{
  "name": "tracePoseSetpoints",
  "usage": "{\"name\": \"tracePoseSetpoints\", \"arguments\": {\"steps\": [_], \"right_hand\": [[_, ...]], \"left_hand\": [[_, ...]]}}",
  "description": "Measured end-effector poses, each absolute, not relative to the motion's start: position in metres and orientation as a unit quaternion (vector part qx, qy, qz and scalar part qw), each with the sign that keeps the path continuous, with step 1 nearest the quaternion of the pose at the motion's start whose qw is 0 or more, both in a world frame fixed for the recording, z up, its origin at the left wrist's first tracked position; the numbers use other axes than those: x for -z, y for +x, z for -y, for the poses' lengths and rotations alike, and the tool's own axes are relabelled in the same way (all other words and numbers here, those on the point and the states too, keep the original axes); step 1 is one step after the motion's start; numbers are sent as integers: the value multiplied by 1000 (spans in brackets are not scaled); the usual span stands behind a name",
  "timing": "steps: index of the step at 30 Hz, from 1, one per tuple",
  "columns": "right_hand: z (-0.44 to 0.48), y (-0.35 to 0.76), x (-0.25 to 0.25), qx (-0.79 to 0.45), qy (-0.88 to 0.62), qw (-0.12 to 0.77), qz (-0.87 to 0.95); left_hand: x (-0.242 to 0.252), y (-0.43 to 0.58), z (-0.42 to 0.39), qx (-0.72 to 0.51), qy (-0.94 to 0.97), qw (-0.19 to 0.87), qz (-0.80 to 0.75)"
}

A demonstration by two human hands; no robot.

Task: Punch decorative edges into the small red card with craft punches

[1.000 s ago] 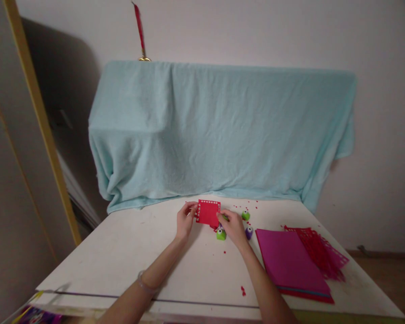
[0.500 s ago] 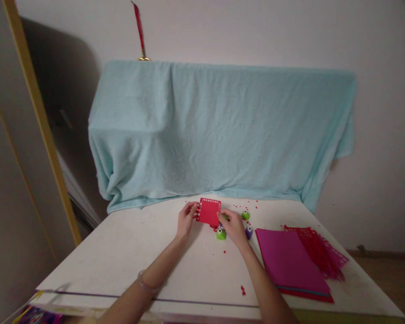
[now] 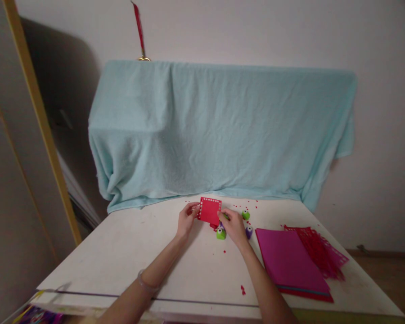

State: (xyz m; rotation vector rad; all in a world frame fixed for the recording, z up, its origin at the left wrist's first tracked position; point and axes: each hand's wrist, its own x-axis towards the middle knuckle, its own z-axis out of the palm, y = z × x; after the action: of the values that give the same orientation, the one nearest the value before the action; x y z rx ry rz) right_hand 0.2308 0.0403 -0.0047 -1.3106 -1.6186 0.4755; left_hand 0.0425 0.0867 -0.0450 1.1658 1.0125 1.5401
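Note:
A square of red paper is held up over the table, with rows of punched holes along its left, top and right edges. My left hand is closed on its left edge, thumb and fingers pinching it. At the lower right edge my right hand is closed around a green craft punch, mostly hidden by the fingers. Just below stands another green punch with an eye-like top. A third green punch and a purple punch sit to the right of my right hand.
Right of my forearm lies a stack of magenta and red paper, with punched red sheets beside it. Tiny red cut-outs are scattered on the white table. A light blue cloth hangs behind.
The red paper has shifted very slightly to the right and up. My hands keep nearly the same places, and the punches on the table have not moved.

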Motion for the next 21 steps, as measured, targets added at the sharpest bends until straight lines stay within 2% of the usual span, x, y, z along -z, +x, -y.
{"name": "tracePoseSetpoints", "arguments": {"steps": [21], "right_hand": [[-37,228,-1,-205,-525,516,645]], "left_hand": [[35,44,-82,-621,457,498,-396]]}}
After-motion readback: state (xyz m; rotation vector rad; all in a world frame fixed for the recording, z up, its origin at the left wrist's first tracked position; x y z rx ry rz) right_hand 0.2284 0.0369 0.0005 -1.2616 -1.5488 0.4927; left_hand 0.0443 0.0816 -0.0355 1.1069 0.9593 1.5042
